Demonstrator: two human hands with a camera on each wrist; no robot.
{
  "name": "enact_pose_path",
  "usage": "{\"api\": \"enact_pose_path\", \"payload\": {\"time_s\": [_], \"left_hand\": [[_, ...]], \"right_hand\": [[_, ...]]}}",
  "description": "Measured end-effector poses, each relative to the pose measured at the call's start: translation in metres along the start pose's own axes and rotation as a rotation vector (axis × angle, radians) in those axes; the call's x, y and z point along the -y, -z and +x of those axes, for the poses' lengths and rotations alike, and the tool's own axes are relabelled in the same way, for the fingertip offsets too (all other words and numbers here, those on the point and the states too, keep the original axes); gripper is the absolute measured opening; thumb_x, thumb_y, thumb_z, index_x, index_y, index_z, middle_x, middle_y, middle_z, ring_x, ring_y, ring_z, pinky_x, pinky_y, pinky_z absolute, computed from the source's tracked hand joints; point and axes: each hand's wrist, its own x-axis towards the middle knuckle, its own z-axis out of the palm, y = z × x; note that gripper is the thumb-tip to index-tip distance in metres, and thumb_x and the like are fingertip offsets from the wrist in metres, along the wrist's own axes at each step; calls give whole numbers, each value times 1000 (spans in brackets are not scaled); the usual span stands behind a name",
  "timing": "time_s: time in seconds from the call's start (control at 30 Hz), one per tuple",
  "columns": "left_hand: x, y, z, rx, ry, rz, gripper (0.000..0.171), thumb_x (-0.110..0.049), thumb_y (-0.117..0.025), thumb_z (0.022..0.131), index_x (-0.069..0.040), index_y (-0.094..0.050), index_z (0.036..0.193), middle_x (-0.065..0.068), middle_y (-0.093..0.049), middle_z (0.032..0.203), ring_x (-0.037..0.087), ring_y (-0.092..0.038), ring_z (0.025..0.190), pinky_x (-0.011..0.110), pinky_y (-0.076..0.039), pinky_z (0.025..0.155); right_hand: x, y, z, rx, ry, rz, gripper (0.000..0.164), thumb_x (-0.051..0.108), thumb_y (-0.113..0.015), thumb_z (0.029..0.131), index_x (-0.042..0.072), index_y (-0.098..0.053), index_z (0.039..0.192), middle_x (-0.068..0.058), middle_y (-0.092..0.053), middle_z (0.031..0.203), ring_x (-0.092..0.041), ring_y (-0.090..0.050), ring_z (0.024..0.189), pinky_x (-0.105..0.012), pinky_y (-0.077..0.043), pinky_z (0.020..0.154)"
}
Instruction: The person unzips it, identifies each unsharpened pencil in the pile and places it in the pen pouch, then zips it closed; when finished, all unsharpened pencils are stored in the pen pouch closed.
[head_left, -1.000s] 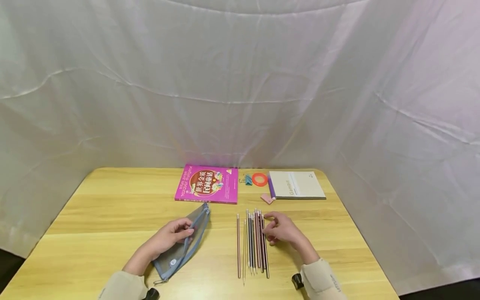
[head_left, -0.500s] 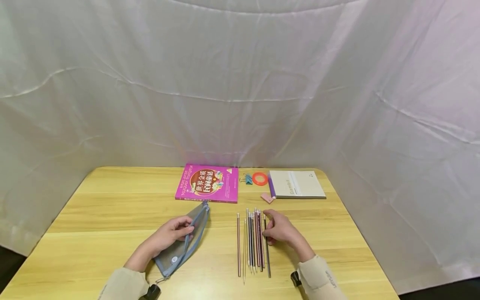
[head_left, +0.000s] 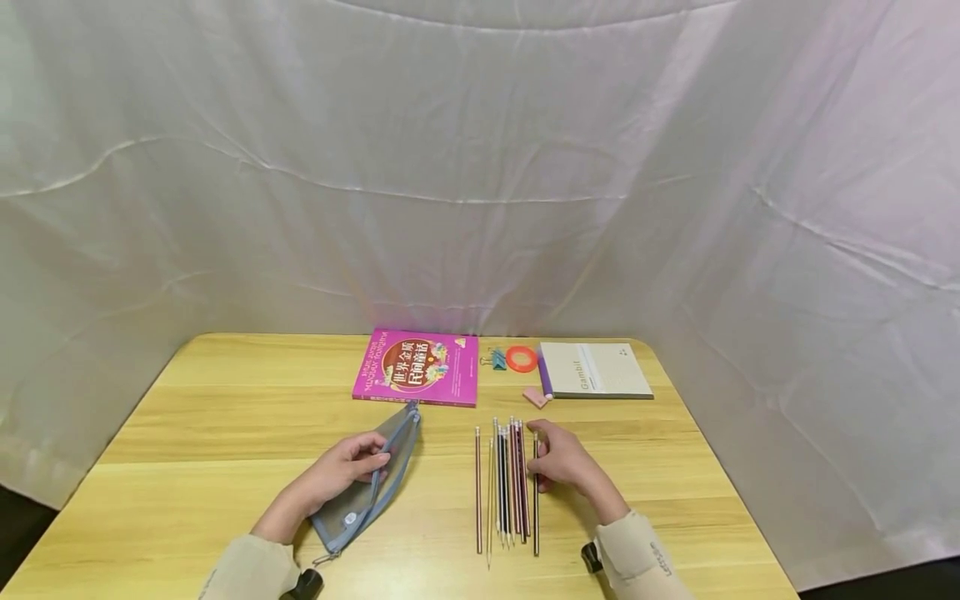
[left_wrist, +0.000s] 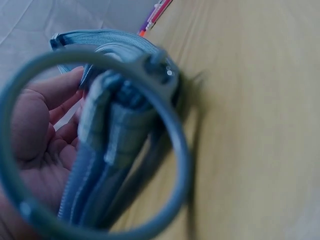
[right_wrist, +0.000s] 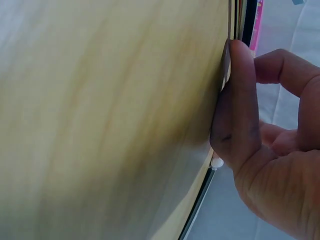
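My left hand [head_left: 347, 469] grips one side of a grey-blue zip pencil case [head_left: 390, 475], thumb along its zip edge. Seen from the left wrist, the case's zip [left_wrist: 80, 185] and a large ring [left_wrist: 182, 165] are close to the lens. Several pencils [head_left: 513, 492] lie side by side in the middle of the table, with a reddish-brown pencil [head_left: 478, 500] apart at their left. At the right side of the row, my right hand [head_left: 564, 454] pinches a dark pencil [head_left: 536, 521]; its upper part is partly hidden by the fingers.
Along the back of the wooden table [head_left: 225, 417] lie a pink book [head_left: 457, 375], a teal binder clip [head_left: 498, 359], an orange-red ring [head_left: 521, 359], a pink eraser [head_left: 535, 397], a purple marker [head_left: 544, 375] and a notebook [head_left: 600, 371]. A pale curtain [head_left: 480, 250] hangs behind.
The dark pencil at the right side has come away from the row, shifting slightly right in my right hand and leaving a gap. My left hand and the pencil case have hardly moved.
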Motion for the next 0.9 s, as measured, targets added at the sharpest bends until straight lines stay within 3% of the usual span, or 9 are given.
{"api": "enact_pose_path", "payload": {"time_s": [0.57,0.9], "left_hand": [[-1,-2,1,-2,8,-4,29,-25,-60,106,0,-63,119,16,-67,105,19,-65,97,28,-60,83],[0,-2,0,-12,1,14,30,-25,-61,106,1,-63,118,14,-67,104,18,-65,97,28,-60,84]], "right_hand": [[-5,2,0,-9,-29,62,66,-6,-76,82,-2,-50,142,-11,-58,81,-19,-62,50,-37,-60,51],[-4,4,0,-59,-48,61,65,-9,-72,81,-5,-47,141,-11,-59,79,-19,-61,47,-36,-59,49]]}}
